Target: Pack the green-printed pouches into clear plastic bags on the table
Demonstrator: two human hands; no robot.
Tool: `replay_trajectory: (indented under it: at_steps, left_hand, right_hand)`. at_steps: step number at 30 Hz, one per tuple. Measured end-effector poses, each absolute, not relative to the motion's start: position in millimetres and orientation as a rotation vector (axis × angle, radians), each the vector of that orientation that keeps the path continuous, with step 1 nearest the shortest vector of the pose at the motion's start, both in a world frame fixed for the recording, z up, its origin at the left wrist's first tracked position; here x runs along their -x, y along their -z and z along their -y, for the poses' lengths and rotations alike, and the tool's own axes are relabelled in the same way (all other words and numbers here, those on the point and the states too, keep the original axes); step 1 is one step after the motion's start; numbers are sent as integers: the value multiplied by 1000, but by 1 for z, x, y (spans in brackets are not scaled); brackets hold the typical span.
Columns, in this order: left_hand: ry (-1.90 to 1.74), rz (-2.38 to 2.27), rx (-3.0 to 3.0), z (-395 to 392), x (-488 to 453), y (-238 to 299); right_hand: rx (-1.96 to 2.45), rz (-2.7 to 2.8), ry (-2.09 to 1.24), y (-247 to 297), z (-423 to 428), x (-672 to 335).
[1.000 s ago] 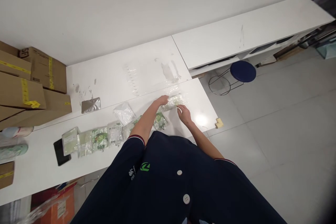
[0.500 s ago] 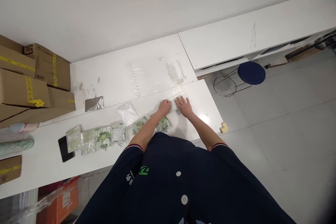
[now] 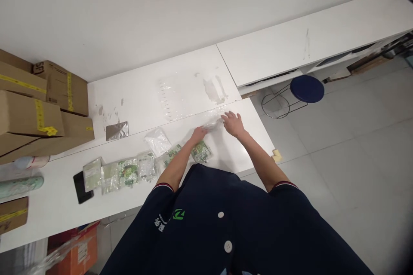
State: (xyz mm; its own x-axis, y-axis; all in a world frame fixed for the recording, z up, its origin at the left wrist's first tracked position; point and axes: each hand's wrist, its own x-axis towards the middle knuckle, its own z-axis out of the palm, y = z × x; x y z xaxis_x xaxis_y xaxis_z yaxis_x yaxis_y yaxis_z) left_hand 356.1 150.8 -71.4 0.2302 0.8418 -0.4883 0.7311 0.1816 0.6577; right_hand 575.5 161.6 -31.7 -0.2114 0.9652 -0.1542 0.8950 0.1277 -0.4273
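Two-handed handling of a clear, glossy plastic packet (image 3: 213,126) near the centre of the frame, on a white tabletop (image 3: 248,150). Seemingly pinching its left end with the left hand (image 3: 198,133); holding the right hand (image 3: 233,125) beside the other end with fingers loosely spread, apparently without a closed grip; cannot tell whether touching. Probably at a step of smoothing or folding; judged to call next for a steady left grip and light right-hand pressure. Legible, seemingly, as dark "SF" letters on a brown cardboard box (image 3: 58,88), upper left. Too small to read: white characters (image 3: 159,223) beside a green logo (image 3: 178,214) on a navy shirt (image 3: 196,193).
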Motion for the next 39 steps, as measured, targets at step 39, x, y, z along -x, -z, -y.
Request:
replay_trajectory:
  at_steps: [39]
  left_hand:
    - [-490,-1139,-865,-135,-353,50]
  right_hand:
    - [1316,267,-1722,57,-122,-529]
